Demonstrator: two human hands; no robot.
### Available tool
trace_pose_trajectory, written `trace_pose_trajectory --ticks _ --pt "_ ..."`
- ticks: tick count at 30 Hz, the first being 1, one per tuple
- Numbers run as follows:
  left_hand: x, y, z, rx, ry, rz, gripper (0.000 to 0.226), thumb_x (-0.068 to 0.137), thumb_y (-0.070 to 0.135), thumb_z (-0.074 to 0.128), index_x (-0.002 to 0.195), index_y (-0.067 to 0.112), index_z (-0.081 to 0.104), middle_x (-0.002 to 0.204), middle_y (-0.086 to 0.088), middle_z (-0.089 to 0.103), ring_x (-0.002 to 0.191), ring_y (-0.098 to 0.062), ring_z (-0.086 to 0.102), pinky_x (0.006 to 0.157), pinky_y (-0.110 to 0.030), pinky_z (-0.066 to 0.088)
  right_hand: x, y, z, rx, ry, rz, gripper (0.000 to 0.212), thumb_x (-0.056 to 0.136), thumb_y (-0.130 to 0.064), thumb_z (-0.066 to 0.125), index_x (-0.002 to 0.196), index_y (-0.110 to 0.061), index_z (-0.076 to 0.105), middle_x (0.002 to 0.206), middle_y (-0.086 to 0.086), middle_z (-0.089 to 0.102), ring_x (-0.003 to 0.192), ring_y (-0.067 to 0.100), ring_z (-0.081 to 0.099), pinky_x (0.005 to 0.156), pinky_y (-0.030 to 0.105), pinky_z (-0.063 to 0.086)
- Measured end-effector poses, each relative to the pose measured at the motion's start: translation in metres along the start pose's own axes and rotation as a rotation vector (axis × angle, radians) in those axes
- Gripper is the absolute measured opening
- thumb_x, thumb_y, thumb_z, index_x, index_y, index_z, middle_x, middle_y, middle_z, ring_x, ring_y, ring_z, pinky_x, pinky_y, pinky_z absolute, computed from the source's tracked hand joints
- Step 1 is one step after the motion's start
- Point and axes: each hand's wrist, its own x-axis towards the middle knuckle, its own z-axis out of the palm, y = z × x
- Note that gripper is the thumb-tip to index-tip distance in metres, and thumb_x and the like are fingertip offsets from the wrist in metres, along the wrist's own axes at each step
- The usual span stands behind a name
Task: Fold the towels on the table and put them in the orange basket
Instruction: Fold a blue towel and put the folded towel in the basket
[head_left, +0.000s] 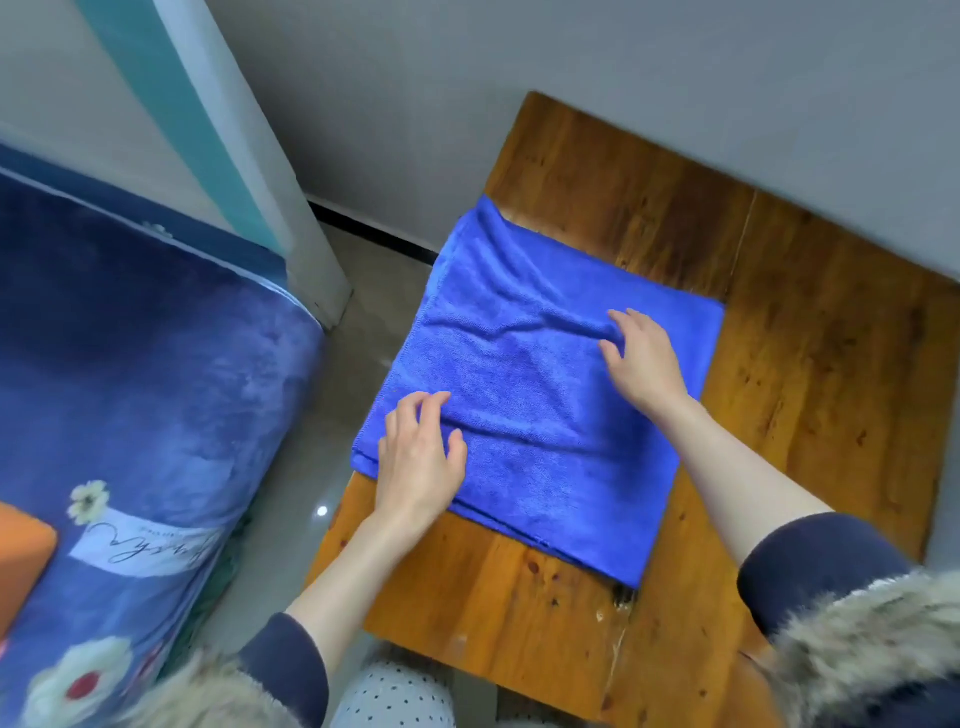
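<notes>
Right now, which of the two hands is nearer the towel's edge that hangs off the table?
The left hand: it rests on the blue towel by the overhanging side of the wooden table. The right hand lies toward the towel's opposite side.

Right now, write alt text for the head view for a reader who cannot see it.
A person's left hand and right hand rest with relaxed fingers on a wrinkled blue towel lying folded on a wooden table. At the left edge, an orange object sits on a blue floral blanket.
</notes>
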Motion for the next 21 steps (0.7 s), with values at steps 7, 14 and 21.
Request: trace_pose_trajectory --ticks 7,14,21 --pt "-0.002 0.024 0.043 0.438 -0.239 0.097 0.056 0.094 0.043 0.041 0.145 0.032 0.022 0.156 -0.008 0.000 0.138 -0.032 0.009 0.107 -0.046 0.021 -0.023 0.052 0.012 -0.178 -0.083 0.005 0.062 0.097 -0.044 0.039 0.150 -0.029 0.010 0.159 -0.001 -0.004 0.146 0.022 -0.005 0.116 0.046 0.007" --pt "0.002 0.048 0.074 0.531 -0.255 0.213 0.056 0.088 0.045 0.052 0.135 0.021 0.034 0.156 -0.008 0.001 0.143 -0.034 -0.001 0.113 -0.056 0.009 -0.094 0.103 0.020 -0.157 0.004 0.242 0.067 0.092 -0.056 0.039 0.149 -0.032 0.013 0.159 -0.002 0.003 0.145 0.022 0.006 0.112 0.043 0.019" --pt "-0.017 0.076 0.113 0.581 -0.359 0.372 0.080 0.082 0.055 0.058 0.142 0.017 0.022 0.157 0.003 -0.008 0.144 -0.027 -0.015 0.110 -0.062 -0.002 -0.204 0.151 0.028 -0.046 -0.041 0.503 0.077 0.082 -0.054 0.059 0.146 -0.028 0.025 0.152 0.006 0.023 0.129 0.031 0.029 0.096 0.045 0.042"
